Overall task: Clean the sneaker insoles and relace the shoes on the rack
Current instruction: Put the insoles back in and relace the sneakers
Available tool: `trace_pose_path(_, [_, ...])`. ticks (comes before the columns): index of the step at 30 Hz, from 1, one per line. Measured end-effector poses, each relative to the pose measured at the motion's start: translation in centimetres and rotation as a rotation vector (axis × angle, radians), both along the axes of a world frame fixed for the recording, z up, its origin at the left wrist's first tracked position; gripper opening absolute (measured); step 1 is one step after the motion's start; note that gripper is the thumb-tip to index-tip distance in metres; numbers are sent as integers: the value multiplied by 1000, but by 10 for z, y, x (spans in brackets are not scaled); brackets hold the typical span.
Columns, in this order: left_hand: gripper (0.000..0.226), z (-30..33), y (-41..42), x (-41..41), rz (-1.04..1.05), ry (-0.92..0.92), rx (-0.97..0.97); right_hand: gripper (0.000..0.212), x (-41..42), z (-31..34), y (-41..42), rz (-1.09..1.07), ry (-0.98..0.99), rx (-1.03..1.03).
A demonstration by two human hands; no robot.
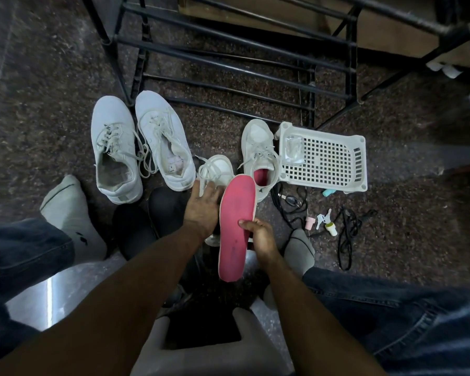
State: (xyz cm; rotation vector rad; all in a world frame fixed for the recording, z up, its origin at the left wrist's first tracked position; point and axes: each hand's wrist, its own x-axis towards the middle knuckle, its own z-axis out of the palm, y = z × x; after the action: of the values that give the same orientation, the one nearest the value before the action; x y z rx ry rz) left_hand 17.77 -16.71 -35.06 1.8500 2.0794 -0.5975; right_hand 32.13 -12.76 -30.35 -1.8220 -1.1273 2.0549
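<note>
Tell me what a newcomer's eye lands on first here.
The pink insole at centre, gripped at its edge by the right hand, stands out. The left hand rests on a white sneaker beside it. Behind, a white perforated basket sits on the floor before the black shoe rack.

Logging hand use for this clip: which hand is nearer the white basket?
Right. The right hand holds the pink insole below and left of the white basket; the left hand is farther left, on a sneaker.
</note>
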Motion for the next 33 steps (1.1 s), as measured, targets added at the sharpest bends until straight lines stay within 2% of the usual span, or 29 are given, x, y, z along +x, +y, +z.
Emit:
trace_pose_path(4, [70, -13, 6, 4, 9, 57, 26, 17, 0, 2, 1, -2, 19, -23])
trace_pose_path(7, [67, -20, 8, 3, 1, 26, 94, 19, 1, 0, 4, 1, 27, -30])
trace_pose_path(10, [62, -20, 8, 0, -11, -37, 72, 20, 1, -4, 4, -6, 30, -38])
trace_pose_path(15, [40, -15, -5, -28, -310, -285, 267, 22, 2, -5, 4, -27, -3, -16])
trace_pose_path(18, [32, 4, 5, -41, -280, -419, 144, 20, 5, -4, 10, -16, -50, -10])
trace_pose_path(22, [25, 13, 30, -40, -168, -573, 77, 8, 14, 0, 20, 2, -103, -43])
trace_pose_path(28, [28, 5, 31, -51, 29, -584, -59, 25, 31, 4, 19, 153, -281, 62])
trace_pose_path(30, [21, 9, 34, -48, 60, -563, -69, 27, 34, 6, 15, 206, -312, 128])
trace_pose_path(33, [23, 13, 40, -44, 72, -541, -90, 31, 34, 10, 3, 260, -290, 169])
